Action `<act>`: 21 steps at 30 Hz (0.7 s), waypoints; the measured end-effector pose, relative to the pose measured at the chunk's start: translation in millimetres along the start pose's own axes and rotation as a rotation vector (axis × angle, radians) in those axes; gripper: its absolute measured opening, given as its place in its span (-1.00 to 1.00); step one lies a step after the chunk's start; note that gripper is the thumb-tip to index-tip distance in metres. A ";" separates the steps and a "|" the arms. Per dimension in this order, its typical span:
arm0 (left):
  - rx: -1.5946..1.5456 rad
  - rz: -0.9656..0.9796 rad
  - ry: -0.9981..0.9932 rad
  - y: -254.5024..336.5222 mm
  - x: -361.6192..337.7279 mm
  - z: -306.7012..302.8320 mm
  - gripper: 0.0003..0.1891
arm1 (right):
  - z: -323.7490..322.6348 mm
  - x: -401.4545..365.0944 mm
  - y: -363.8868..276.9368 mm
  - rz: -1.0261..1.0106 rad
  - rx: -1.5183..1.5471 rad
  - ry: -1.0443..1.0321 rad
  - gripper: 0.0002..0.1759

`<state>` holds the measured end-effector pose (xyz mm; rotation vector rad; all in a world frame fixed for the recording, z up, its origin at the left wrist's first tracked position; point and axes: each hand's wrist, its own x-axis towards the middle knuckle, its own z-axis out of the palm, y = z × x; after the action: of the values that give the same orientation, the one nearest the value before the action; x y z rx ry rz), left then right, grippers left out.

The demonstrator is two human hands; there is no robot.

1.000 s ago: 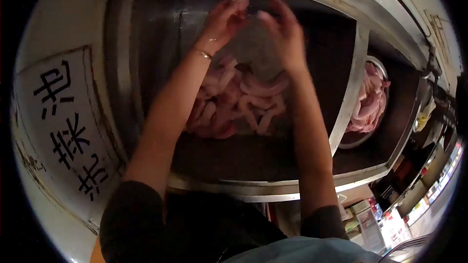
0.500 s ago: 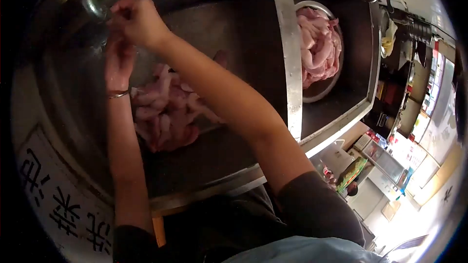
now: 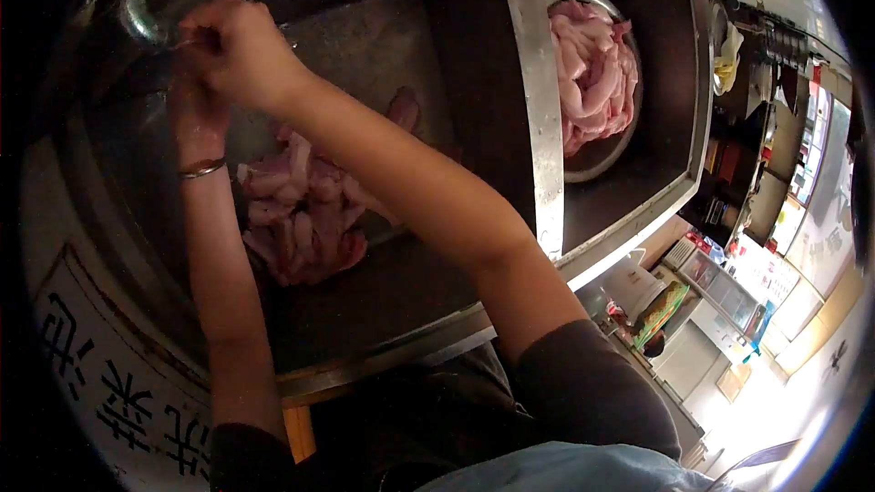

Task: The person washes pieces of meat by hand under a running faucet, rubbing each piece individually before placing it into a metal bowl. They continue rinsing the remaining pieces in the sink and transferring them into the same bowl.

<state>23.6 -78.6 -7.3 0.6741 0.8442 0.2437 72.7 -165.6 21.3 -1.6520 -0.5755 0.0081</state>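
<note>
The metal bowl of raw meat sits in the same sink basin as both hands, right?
No. The head view shows the metal bowl of raw meat in the neighbouring basin, across the divider from the left hand and right hand.

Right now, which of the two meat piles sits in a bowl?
The pile on the right: it rests in a round metal bowl, while the pile on the left lies loose on the sink floor.
</note>
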 end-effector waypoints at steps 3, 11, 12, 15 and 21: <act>0.025 0.114 -0.293 -2.0 22.3 -26.1 -0.65 | 1.0 1.5 -1.8 0.021 0.086 0.066 -0.80; 0.100 0.077 -0.489 4.8 22.6 -30.1 -0.63 | -0.7 3.8 -0.7 0.021 0.101 0.075 -0.82; 0.099 0.077 -0.487 4.8 25.4 -32.3 -0.63 | -0.5 3.7 -1.5 -0.076 -0.042 0.165 -0.82; 0.005 0.044 -0.565 4.2 32.7 -37.6 -0.64 | -5.2 0.0 -1.5 -0.098 -0.023 0.025 -0.81; -0.134 -0.084 -0.442 3.5 50.2 -54.6 -0.71 | -1.1 0.9 0.8 -0.086 0.035 0.035 -0.85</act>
<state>15.3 -28.4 -61.4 0.5373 0.4269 0.0687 74.1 -166.3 21.0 -1.5897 -0.6167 -0.0731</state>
